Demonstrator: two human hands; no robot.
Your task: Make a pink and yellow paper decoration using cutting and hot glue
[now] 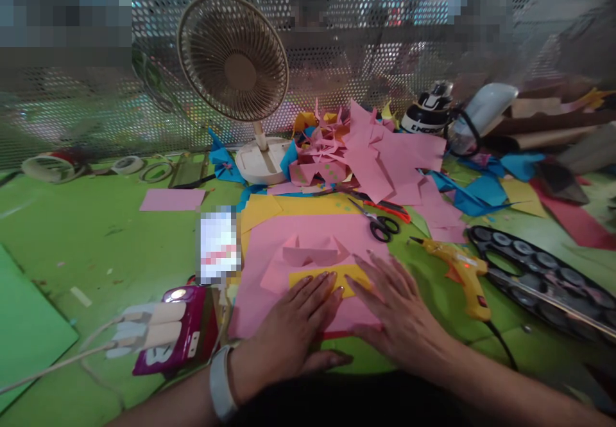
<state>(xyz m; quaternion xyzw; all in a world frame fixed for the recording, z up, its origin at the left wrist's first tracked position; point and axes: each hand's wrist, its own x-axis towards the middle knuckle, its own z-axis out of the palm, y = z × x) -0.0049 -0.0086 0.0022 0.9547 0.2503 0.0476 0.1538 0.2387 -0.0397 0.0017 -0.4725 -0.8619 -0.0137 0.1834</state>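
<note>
My left hand [305,314] lies flat with its fingers over a yellow paper strip [301,279]. From the other side my right hand [397,305] rests palm down, its spread fingers on the strip's right end and on the pink paper [255,286] below. Just beyond the strip sits a folded pink paper piece [310,255] with pointed corners standing up. Yellow paper [289,205] shows under the far edge of the pink sheet. Part of the yellow strip is hidden beneath my fingers.
Black-handled scissors [382,226] and a yellow glue gun [464,273] lie to the right, near a black palette [529,273]. A purple power box [176,331] with plugs and a phone [219,246] are left. Behind stand a fan [235,61] and heaped pink scraps [370,151].
</note>
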